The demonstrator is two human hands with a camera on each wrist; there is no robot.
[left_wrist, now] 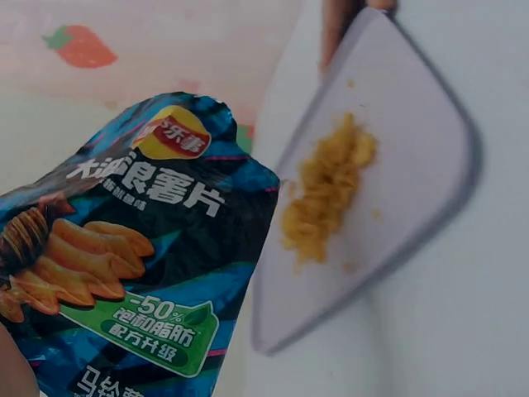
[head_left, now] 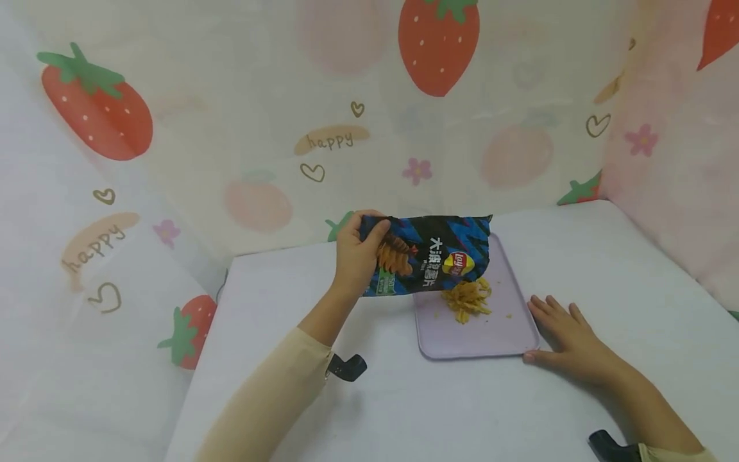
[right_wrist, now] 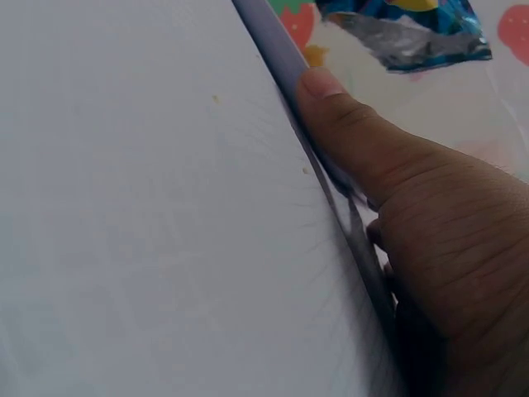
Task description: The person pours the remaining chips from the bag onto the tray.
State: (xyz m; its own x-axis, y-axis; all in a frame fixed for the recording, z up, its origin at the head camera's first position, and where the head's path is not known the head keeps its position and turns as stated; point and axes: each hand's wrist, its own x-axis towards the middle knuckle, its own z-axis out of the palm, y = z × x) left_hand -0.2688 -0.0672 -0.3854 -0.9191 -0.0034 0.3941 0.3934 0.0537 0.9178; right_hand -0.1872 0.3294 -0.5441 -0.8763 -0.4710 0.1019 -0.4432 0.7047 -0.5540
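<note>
My left hand [head_left: 353, 260] grips the bottom end of a blue and black Lay's potato chip bag [head_left: 424, 276], thumb on its front. The bag lies sideways in the air over a pale purple tray [head_left: 479, 343], hiding its far left part. On the tray sits a small heap of yellow chips [head_left: 466, 301], with a few crumbs around it. At the tray's right edge rests my right hand [head_left: 577, 350], fingers extended and the thumb [right_wrist: 355, 132] against the rim. Silvery lining shows at the bag's torn end [right_wrist: 421, 41] in the right wrist view.
The tray stands on a white table [head_left: 392, 410]. Behind and to the left hangs a pale cloth backdrop [head_left: 260, 128] printed with strawberries, hearts and flowers. Black curved pieces [head_left: 349, 367] are worn at both wrists.
</note>
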